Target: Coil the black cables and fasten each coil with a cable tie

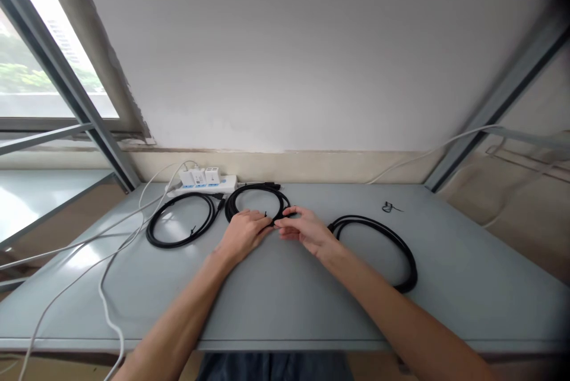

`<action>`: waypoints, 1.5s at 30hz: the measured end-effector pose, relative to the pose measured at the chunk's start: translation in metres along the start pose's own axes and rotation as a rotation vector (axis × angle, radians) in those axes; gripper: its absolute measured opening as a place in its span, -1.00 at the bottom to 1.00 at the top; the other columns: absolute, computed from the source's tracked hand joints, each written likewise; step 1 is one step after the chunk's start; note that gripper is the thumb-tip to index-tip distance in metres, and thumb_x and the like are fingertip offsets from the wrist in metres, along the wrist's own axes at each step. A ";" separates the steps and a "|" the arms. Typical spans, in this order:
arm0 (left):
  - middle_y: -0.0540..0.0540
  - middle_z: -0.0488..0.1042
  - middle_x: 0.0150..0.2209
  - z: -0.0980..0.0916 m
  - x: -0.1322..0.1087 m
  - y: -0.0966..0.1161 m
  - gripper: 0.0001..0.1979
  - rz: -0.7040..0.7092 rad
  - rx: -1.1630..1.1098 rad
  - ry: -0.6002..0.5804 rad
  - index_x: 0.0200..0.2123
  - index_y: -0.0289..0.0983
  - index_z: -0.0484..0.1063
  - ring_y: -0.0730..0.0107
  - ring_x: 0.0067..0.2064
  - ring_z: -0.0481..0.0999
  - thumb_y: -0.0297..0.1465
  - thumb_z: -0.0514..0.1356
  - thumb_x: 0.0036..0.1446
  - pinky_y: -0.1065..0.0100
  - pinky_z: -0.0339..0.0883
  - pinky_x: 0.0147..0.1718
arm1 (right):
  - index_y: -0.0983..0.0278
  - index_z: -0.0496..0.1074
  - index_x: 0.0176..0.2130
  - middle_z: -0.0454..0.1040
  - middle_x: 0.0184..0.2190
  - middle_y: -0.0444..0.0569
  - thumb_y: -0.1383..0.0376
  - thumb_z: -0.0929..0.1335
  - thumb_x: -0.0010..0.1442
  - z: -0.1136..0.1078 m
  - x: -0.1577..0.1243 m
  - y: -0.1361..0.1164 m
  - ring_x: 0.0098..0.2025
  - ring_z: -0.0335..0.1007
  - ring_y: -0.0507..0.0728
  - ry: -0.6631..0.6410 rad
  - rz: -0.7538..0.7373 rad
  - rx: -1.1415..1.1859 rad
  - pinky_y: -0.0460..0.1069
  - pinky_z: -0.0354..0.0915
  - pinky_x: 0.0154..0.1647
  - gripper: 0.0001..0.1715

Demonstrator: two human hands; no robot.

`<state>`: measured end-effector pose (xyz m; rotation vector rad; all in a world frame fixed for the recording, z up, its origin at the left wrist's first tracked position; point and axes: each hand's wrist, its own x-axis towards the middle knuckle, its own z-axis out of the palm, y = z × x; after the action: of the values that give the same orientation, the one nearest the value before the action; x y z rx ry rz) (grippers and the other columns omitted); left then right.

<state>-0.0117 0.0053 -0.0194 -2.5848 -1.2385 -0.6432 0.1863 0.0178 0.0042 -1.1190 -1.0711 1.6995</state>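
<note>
A coiled black cable [230, 202] lies at the back middle of the grey table, its connector end near the wall. My left hand [247, 229] rests on the near edge of this coil, fingers closed on the cable. Just to its right, my right hand [307, 228] pinches at the same near side of the coil with thumb and fingertips; what lies between them is too small to make out. A second coiled black cable [154, 237], with a small tie on it, is at the left. A third black coil [401, 244] lies to the right, partly behind my right forearm.
A white power strip [229, 184] with several white adapters [199, 176] stands against the wall. White cords [104, 298] run across the table's left side. A loose black twist tie [388, 207] lies at the back right. Metal frame posts [494, 96] rise at both sides.
</note>
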 end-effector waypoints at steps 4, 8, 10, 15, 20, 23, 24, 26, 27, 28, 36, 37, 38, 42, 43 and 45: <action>-0.06 0.51 -0.41 0.000 0.000 -0.002 -0.58 -0.044 -0.065 0.015 -0.31 -0.22 0.53 0.34 -0.35 0.48 -0.19 -0.02 0.46 0.32 0.20 -0.29 | 0.26 0.37 -0.25 0.51 -0.54 -0.14 0.27 0.55 0.05 -0.005 0.000 -0.006 -0.49 0.55 0.11 -0.137 -0.258 -0.276 -0.01 0.51 -0.38 -0.65; -0.04 0.54 -0.37 -0.002 0.000 -0.003 -0.63 -0.076 -0.124 0.008 -0.22 -0.19 0.56 0.34 -0.30 0.51 -0.16 0.02 0.45 0.33 0.22 -0.27 | 0.23 0.44 -0.17 0.56 -0.35 -0.08 0.34 0.34 0.33 -0.015 0.003 -0.010 -0.32 0.56 0.10 -0.213 -0.681 -0.723 0.01 0.46 -0.20 -0.93; -0.05 0.56 -0.35 -0.003 0.000 -0.003 -0.63 -0.082 -0.134 -0.007 -0.20 -0.20 0.56 0.32 -0.28 0.52 -0.17 0.03 0.44 0.32 0.23 -0.25 | 0.20 0.46 -0.08 0.57 -0.19 -0.03 0.44 0.27 0.36 -0.018 0.006 -0.006 -0.17 0.54 0.11 -0.246 -0.876 -0.943 0.02 0.43 -0.09 -0.76; -0.08 0.57 -0.34 -0.001 -0.001 -0.004 -0.62 -0.103 -0.129 -0.027 -0.19 -0.21 0.59 0.30 -0.29 0.52 -0.17 0.03 0.44 0.31 0.25 -0.25 | 0.20 0.46 0.02 0.54 -0.12 0.01 0.45 0.28 0.39 -0.018 0.010 0.007 -0.11 0.50 0.13 -0.234 -1.160 -1.171 0.01 0.43 -0.11 -0.72; -0.09 0.58 -0.33 -0.002 0.001 -0.002 -0.66 -0.113 -0.139 -0.045 -0.17 -0.21 0.60 0.29 -0.28 0.53 -0.21 0.06 0.43 0.33 0.26 -0.25 | 0.22 0.46 -0.05 0.54 -0.21 0.00 0.41 0.26 0.43 -0.014 0.009 0.008 -0.18 0.49 0.11 -0.171 -1.307 -1.124 -0.02 0.44 -0.16 -0.79; -0.08 0.58 -0.33 -0.003 0.001 -0.001 -0.67 -0.122 -0.146 -0.054 -0.19 -0.21 0.60 0.29 -0.27 0.54 -0.22 0.07 0.43 0.34 0.25 -0.26 | 0.23 0.45 -0.06 0.55 -0.22 0.00 0.42 0.27 0.43 -0.014 0.009 0.007 -0.18 0.49 0.11 -0.149 -1.383 -1.125 -0.01 0.42 -0.16 -0.80; -0.08 0.58 -0.33 -0.003 0.001 0.000 -0.68 -0.122 -0.146 -0.057 -0.20 -0.21 0.60 0.29 -0.27 0.54 -0.22 0.08 0.42 0.34 0.24 -0.26 | 0.23 0.45 -0.06 0.56 -0.23 0.00 0.42 0.28 0.42 -0.014 0.010 0.007 -0.19 0.49 0.11 -0.143 -1.401 -1.134 -0.01 0.42 -0.17 -0.81; -0.07 0.58 -0.33 -0.003 0.001 0.000 -0.69 -0.121 -0.142 -0.061 -0.20 -0.20 0.59 0.29 -0.28 0.54 -0.22 0.08 0.42 0.34 0.23 -0.26 | 0.24 0.46 -0.07 0.56 -0.25 -0.01 0.42 0.28 0.42 -0.014 0.010 0.008 -0.22 0.49 0.11 -0.132 -1.413 -1.164 -0.02 0.40 -0.19 -0.82; -0.06 0.58 -0.33 -0.003 0.001 0.000 -0.69 -0.121 -0.140 -0.063 -0.21 -0.20 0.59 0.30 -0.28 0.54 -0.22 0.08 0.42 0.34 0.22 -0.27 | 0.25 0.46 -0.08 0.57 -0.26 -0.01 0.42 0.29 0.42 -0.014 0.011 0.008 -0.24 0.49 0.10 -0.123 -1.410 -1.178 -0.02 0.39 -0.21 -0.83; -0.06 0.58 -0.34 -0.002 0.001 0.000 -0.68 -0.120 -0.137 -0.066 -0.22 -0.20 0.58 0.30 -0.28 0.54 -0.22 0.08 0.42 0.34 0.22 -0.28 | 0.26 0.46 -0.08 0.57 -0.26 -0.01 0.43 0.29 0.42 -0.014 0.011 0.008 -0.26 0.48 0.10 -0.109 -1.403 -1.188 -0.03 0.38 -0.24 -0.83; -0.04 0.55 -0.37 -0.001 0.000 0.000 -0.67 -0.095 -0.116 -0.060 -0.23 -0.21 0.56 0.31 -0.30 0.53 -0.21 0.06 0.44 0.33 0.19 -0.28 | 0.26 0.48 -0.20 0.58 -0.35 -0.04 0.47 0.30 0.38 -0.012 0.009 0.008 -0.33 0.42 0.10 -0.023 -1.396 -1.254 0.01 0.29 -0.20 -0.81; -0.05 0.55 -0.37 -0.001 0.000 0.000 -0.66 -0.093 -0.115 -0.065 -0.23 -0.22 0.56 0.30 -0.30 0.53 -0.21 0.05 0.44 0.32 0.19 -0.28 | 0.26 0.48 -0.20 0.59 -0.35 -0.05 0.48 0.30 0.38 -0.012 0.009 0.008 -0.33 0.42 0.09 -0.018 -1.396 -1.249 0.03 0.28 -0.17 -0.81; -0.05 0.55 -0.37 -0.001 0.000 0.000 -0.66 -0.094 -0.113 -0.072 -0.23 -0.22 0.56 0.30 -0.29 0.53 -0.21 0.06 0.44 0.32 0.19 -0.28 | 0.26 0.48 -0.20 0.59 -0.36 -0.06 0.48 0.30 0.38 -0.012 0.010 0.008 -0.35 0.41 0.08 -0.015 -1.392 -1.237 0.03 0.28 -0.15 -0.81; -0.06 0.57 -0.34 -0.002 0.000 0.001 -0.67 -0.097 -0.124 -0.101 -0.22 -0.23 0.57 0.29 -0.27 0.55 -0.22 0.07 0.43 0.33 0.20 -0.27 | 0.26 0.48 -0.18 0.60 -0.35 -0.08 0.46 0.31 0.40 -0.013 0.012 0.009 -0.34 0.42 0.07 -0.032 -1.358 -1.194 0.02 0.26 -0.16 -0.83; -0.07 0.57 -0.34 -0.002 0.001 0.001 -0.67 -0.100 -0.130 -0.104 -0.22 -0.23 0.57 0.29 -0.27 0.55 -0.21 0.07 0.43 0.33 0.20 -0.27 | 0.26 0.48 -0.18 0.60 -0.33 -0.07 0.45 0.31 0.40 -0.014 0.013 0.010 -0.32 0.43 0.08 -0.043 -1.356 -1.197 0.01 0.26 -0.16 -0.84; -0.06 0.57 -0.35 -0.001 0.001 0.001 -0.66 -0.105 -0.139 -0.107 -0.23 -0.22 0.57 0.29 -0.28 0.54 -0.21 0.06 0.43 0.34 0.20 -0.28 | 0.27 0.49 -0.19 0.58 -0.30 -0.04 0.44 0.31 0.40 -0.014 0.013 0.011 -0.28 0.43 0.09 -0.066 -1.348 -1.225 0.01 0.26 -0.17 -0.84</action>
<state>-0.0110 0.0047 -0.0178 -2.7128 -1.4189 -0.6395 0.1939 0.0296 -0.0126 -0.5612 -2.2551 -0.0974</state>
